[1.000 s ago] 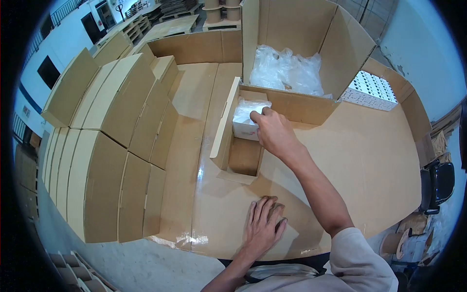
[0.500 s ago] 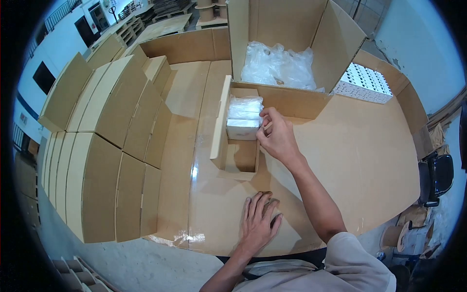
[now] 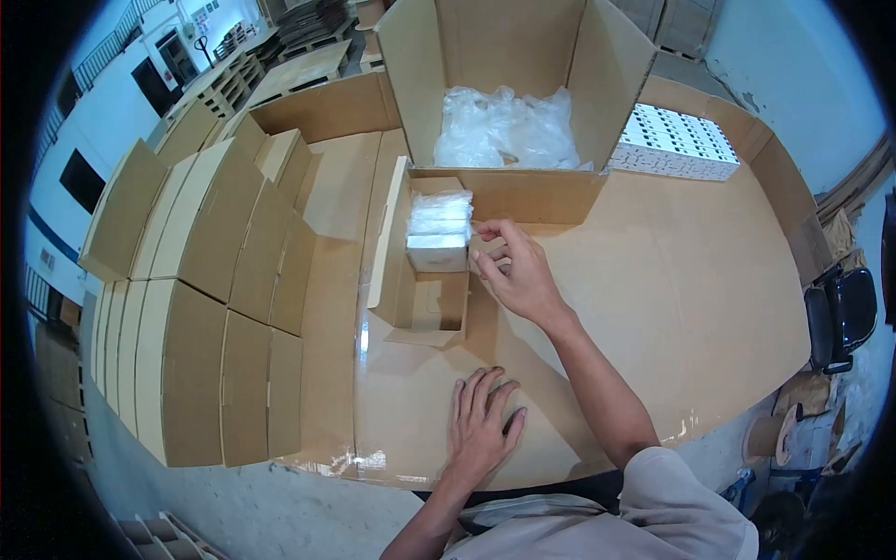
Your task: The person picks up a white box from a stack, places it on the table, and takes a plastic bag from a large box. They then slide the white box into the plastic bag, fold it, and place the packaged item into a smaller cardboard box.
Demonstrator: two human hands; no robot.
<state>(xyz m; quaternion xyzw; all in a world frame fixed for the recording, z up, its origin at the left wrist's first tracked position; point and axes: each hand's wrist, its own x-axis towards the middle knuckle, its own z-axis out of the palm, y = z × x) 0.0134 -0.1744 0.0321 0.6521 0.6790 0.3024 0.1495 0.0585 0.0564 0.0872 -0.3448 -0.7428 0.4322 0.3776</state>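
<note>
Just right of a small open carton (image 3: 439,313), my right hand (image 3: 523,275) hovers with bent fingers apart and nothing in them. Inside that carton, several small white boxes (image 3: 439,250) in clear plastic stand in a row at its far part; the near part shows bare cardboard. My left hand (image 3: 483,425) lies flat on the cardboard-covered table (image 3: 644,336), fingers spread, nearer to me than the carton. Behind the small carton, a large open carton (image 3: 513,42) holds crumpled clear plastic bags (image 3: 509,129).
Closed brown cartons (image 3: 191,364) are stacked along the left side. At the back right sits a block of white boxes with dark marks (image 3: 674,145). A low cardboard wall (image 3: 779,187) edges the table. A black chair (image 3: 835,322) stands beyond the right edge.
My right hand has come away from the white boxes, its fingers loosening. The camera view has shifted a little, so the cartons appear further left. My left hand still rests on the table.
</note>
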